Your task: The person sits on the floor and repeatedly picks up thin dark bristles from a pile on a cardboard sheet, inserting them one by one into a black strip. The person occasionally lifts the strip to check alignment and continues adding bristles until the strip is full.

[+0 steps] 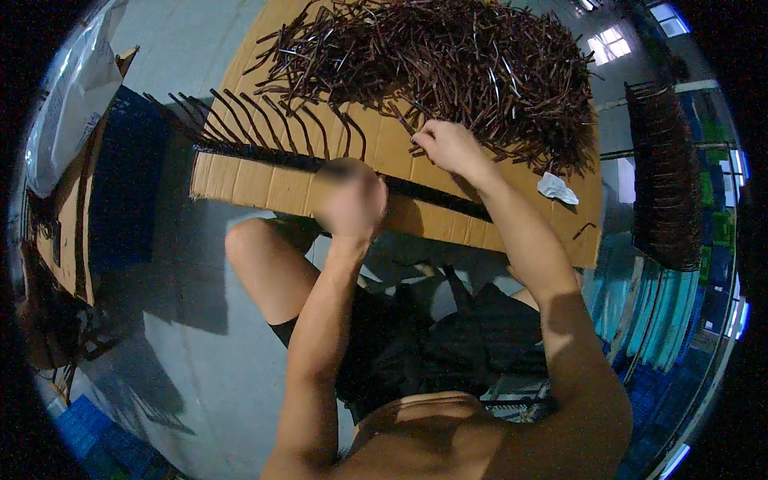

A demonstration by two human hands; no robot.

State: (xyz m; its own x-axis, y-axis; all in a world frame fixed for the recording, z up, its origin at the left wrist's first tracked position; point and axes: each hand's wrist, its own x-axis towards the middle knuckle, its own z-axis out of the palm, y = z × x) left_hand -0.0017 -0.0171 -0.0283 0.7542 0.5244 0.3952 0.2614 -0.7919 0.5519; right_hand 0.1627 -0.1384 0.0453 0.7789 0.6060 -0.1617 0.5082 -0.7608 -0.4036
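Note:
A large heap of thin, dark-brown bent rods covers the far part of a cardboard-topped surface. Along its near left edge runs a long black strip, from which several similar rods stick up in a spaced row. My left hand is at the strip, by the right end of that row; a blur covers its fingers, so whether it grips anything is hidden. At the near edge of the heap, my right hand has its thumb and fingertips closed on one brown rod.
Crumpled white paper and a small hooked piece lie at the right of the cardboard. A clear plastic bag hangs over a cardboard box at far left. On the right stand hanging rows of brown rods and turquoise sheets.

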